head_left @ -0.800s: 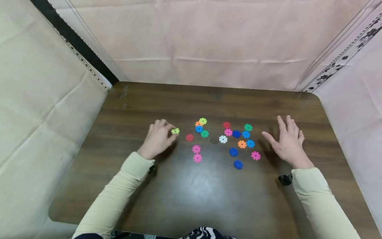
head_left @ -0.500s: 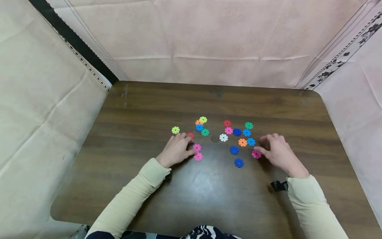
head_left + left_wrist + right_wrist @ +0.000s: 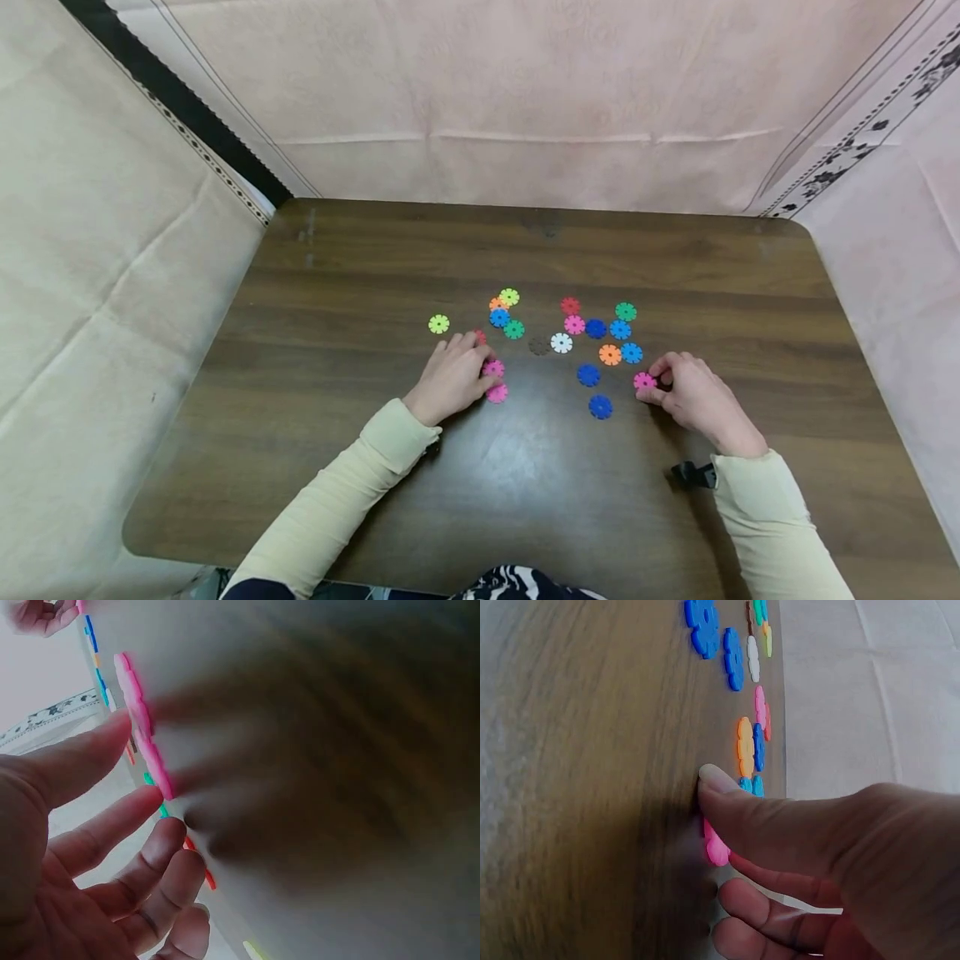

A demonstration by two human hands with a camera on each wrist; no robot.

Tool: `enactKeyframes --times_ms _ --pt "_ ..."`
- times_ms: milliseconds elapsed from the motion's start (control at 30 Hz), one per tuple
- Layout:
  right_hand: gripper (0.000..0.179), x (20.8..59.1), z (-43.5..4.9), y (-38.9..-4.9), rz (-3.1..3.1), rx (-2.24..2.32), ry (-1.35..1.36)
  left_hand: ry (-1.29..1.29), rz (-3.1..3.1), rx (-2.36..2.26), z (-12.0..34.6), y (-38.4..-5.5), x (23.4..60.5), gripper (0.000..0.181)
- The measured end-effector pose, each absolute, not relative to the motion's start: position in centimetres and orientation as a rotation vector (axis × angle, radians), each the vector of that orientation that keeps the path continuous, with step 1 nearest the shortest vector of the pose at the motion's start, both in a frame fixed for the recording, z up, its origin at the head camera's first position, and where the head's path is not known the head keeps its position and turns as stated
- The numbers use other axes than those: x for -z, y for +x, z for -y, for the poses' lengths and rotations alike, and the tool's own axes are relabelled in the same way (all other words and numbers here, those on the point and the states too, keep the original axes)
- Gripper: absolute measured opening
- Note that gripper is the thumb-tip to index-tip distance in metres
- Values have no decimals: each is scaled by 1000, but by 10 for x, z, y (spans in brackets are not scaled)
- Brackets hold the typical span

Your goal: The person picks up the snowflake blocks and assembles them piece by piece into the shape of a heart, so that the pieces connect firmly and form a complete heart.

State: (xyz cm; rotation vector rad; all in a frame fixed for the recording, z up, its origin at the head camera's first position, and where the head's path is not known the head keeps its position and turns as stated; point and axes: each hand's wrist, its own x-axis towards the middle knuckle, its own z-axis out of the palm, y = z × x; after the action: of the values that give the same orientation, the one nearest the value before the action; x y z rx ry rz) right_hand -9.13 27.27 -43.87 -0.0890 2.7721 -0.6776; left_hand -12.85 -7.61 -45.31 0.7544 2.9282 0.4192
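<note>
In the head view my left hand [image 3: 452, 377] has thumb and index finger at either side of a pink notched disc [image 3: 492, 367]. A second pink disc [image 3: 132, 686] lies against it, by the thumb in the left wrist view. The other left fingers are curved close to a red disc [image 3: 210, 879]. My right hand [image 3: 697, 400] pinches another pink disc [image 3: 715, 844] between thumb and index finger, low over the table; the thumb covers part of it in the right wrist view.
Several notched discs lie flat on the brown table [image 3: 480, 500] between the hands, among them a white disc [image 3: 561, 342], an orange disc [image 3: 610, 355] and a dark blue disc [image 3: 600, 407]. A lime disc [image 3: 438, 323] lies left. Pale cloth [image 3: 480, 100] hangs behind.
My left hand has left the lime disc on the table and moved right and nearer to the pink pair. The right hand has come in leftward and taken hold of a pink disc.
</note>
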Motion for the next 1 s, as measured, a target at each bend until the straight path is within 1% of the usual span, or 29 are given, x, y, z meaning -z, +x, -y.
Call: enactKeyframes --times_ms 167,233,400,500,633,767,867,933,1000 --pt "39 437 -271 -94 -2725 712 -65 747 -2924 -438 72 -132 453 23" --pt "38 438 -271 -94 -2710 740 -60 738 -2909 -454 71 -134 453 22" --pt "36 439 -270 -93 -2706 812 -47 713 -2857 -520 68 -138 451 30" --pt "35 439 -271 -93 -2717 843 -54 679 -2826 -572 66 -140 449 30" --pt "32 440 -270 -93 -2739 881 -84 607 -2787 -690 67 -138 450 25" --pt "27 440 -268 -92 -2788 957 -109 519 -2749 -957 69 -138 443 17" --pt "21 435 -262 -92 -2870 1072 -154 472 -2643 -1277 70 -137 428 11" --pt "19 427 -254 -93 -2922 1181 -192 462 -2501 -1507 69 -135 413 11" --pt "19 415 -244 -93 -2948 1326 -226 473 -2355 -1679 67 -132 398 15"
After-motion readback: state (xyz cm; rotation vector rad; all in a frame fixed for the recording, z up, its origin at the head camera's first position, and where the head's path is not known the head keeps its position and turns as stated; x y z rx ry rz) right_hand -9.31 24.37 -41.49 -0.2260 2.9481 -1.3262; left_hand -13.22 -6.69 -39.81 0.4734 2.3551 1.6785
